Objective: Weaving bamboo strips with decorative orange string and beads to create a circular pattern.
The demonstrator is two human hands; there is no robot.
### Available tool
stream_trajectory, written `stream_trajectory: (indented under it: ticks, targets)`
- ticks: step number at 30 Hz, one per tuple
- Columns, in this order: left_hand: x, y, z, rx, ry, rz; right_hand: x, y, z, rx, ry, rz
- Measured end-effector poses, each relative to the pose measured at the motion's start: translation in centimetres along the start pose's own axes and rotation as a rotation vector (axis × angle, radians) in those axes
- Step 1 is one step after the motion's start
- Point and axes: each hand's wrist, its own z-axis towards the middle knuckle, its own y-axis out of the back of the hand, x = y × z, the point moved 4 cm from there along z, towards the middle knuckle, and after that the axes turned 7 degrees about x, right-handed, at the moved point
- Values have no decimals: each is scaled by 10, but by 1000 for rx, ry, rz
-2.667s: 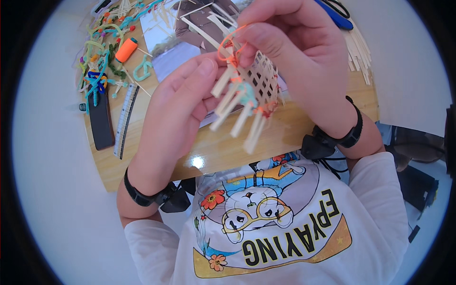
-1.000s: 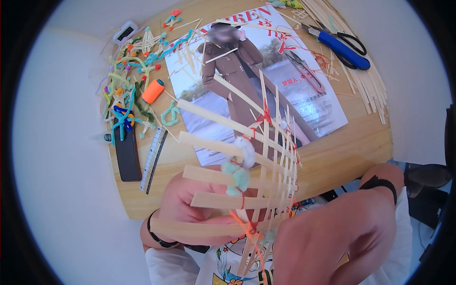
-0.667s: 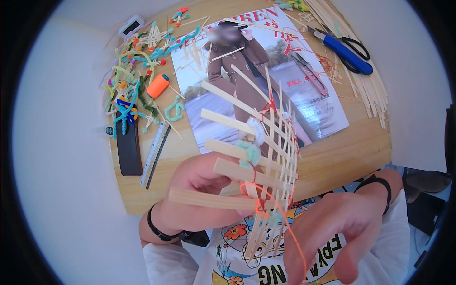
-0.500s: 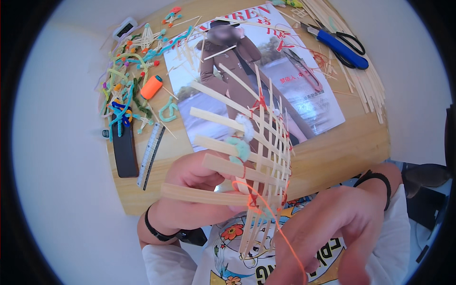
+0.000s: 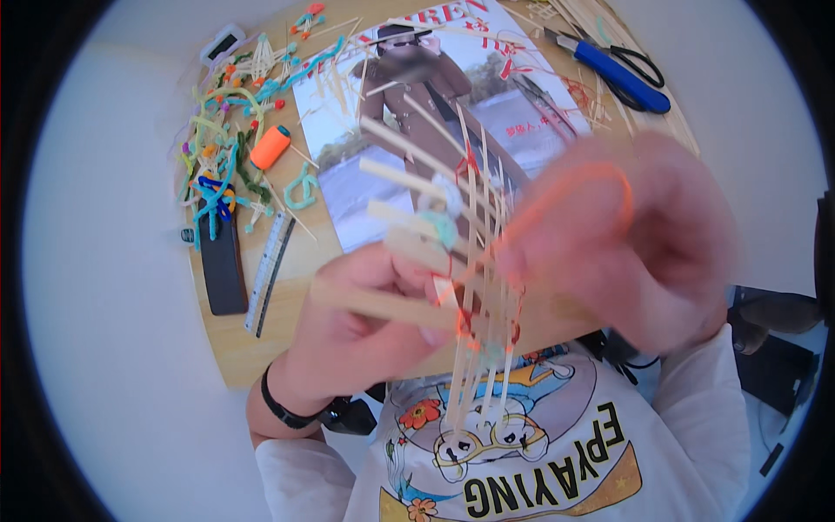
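Observation:
My left hand grips a lattice of thin pale wooden strips near its lower end, fingers closed round the strips. Red thread ties mark several crossings. A white fuzzy tuft and a mint-green one sit on the left side of the lattice. Raised on the right is my right hand, blurred by motion, its fingers closed on an orange thread. The thread runs from the lattice's lower crossing up over that hand in a curve. The right fingertips are close to the lattice; whether they touch it I cannot tell.
Under the work lies a magazine on a wooden table. Leftward are an orange thread spool, coloured pipe cleaners, a ruler and a dark oblong case. A blue-handled cutter and loose strips lie far right.
My right hand has swung up from low at the right to beside the lattice, drawing the orange thread upward with it. My left hand still holds the lattice, with the view slightly shifted.

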Motion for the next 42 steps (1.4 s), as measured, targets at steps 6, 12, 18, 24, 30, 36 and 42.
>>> stream_trajectory:
  ticks: [6,12,18,24,30,36,42]
  targets:
    - [9,-4,10,-148,-30,-229,-18,9,-1,-61,-11,-348]
    - [8,1,12,-170,5,-138,-23,8,0,-38,38,-250]
    - [9,4,11,-136,-45,-157,-31,13,1,-49,46,-201]
    - [8,-1,12,-185,-28,-80,-34,10,3,-47,60,-205]
    - [11,3,11,-148,-38,-100,-36,10,-2,-44,71,-207]
    - [11,1,11,-163,22,-93,-39,5,2,-37,86,-212]
    - [14,1,12,-157,5,-97,-44,4,4,-34,99,-217]
